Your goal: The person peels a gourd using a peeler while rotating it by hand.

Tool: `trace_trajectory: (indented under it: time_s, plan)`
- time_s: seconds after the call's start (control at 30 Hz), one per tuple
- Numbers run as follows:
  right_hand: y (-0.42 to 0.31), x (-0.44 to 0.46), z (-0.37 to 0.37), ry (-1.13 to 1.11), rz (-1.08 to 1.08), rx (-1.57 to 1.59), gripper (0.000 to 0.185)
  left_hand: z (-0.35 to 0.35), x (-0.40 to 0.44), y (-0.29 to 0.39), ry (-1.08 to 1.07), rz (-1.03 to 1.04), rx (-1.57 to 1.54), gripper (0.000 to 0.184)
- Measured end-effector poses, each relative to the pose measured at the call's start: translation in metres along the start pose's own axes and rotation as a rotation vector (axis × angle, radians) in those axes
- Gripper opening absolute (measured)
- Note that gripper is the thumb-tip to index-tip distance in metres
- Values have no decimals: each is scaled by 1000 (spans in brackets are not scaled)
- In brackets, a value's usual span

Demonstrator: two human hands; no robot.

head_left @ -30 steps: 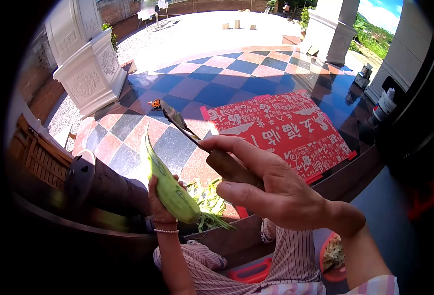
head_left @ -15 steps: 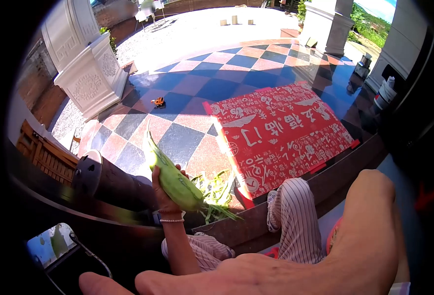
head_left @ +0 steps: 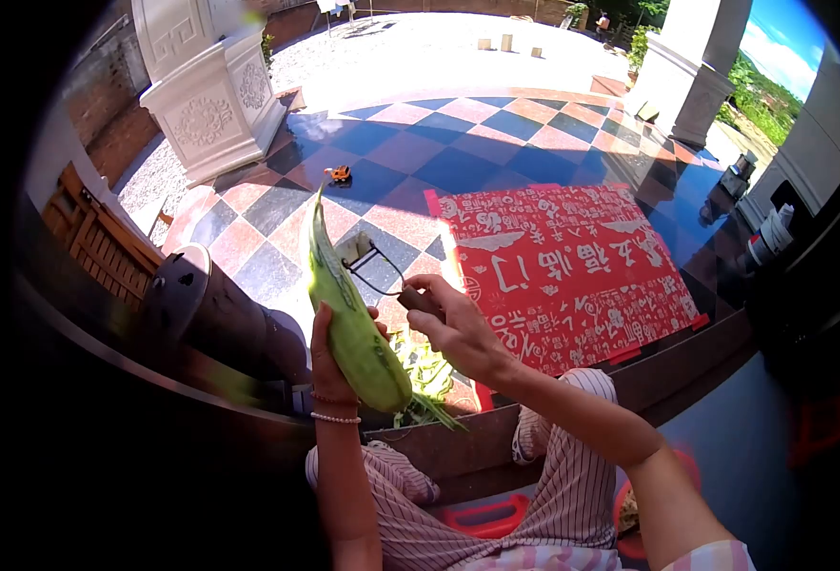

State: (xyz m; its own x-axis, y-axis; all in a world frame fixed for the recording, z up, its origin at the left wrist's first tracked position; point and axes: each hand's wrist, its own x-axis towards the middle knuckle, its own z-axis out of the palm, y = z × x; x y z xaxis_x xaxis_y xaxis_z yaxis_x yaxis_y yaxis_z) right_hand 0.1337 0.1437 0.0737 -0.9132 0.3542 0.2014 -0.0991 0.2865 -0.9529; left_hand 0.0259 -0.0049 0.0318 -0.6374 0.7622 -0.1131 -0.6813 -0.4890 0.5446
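Note:
My left hand [head_left: 336, 362] is wrapped round the lower half of a long, pale green gourd [head_left: 367, 357], its narrow tip pointing up and away from me. Dark green streaks mark part of its skin. In my right hand [head_left: 458, 328] is a peeler [head_left: 376, 270], gripped by its dark handle, with the U-shaped metal frame close to the gourd's right side. I cannot tell whether the blade touches the skin. Below the gourd, green peelings [head_left: 427, 371] lie in a heap on the tiles.
A red doormat [head_left: 572, 276] with white characters covers the tiles ahead. To my left lies a dark metal cylinder [head_left: 220, 309] near a wooden slatted piece [head_left: 96, 238]. A small orange toy [head_left: 340, 173] sits farther off. White buckets [head_left: 770, 238] stand at the right, carved pillars beyond.
My right hand and forearm have come down from close to the camera, bringing the peeler beside the gourd. My left hand keeps its hold; the view has shifted slightly.

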Motion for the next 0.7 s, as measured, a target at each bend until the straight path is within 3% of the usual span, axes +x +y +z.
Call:
trace_trajectory:
  time_s: [0.1, 0.2, 0.3, 0.7]
  plan:
    - [43, 4, 2, 122, 40, -101, 31, -1, 2, -3, -15, -78, 4, 60]
    - [49, 7, 5, 100, 104, -97, 34, 0, 4, -9, 15, -92, 54, 59]
    - [42, 9, 8, 177, -37, -113, 37, 2, 7, -14, 22, -169, 57, 56]
    - [50, 16, 3, 207, -160, -229, 33, -8, 16, -30, 35, -255, 186, 41]
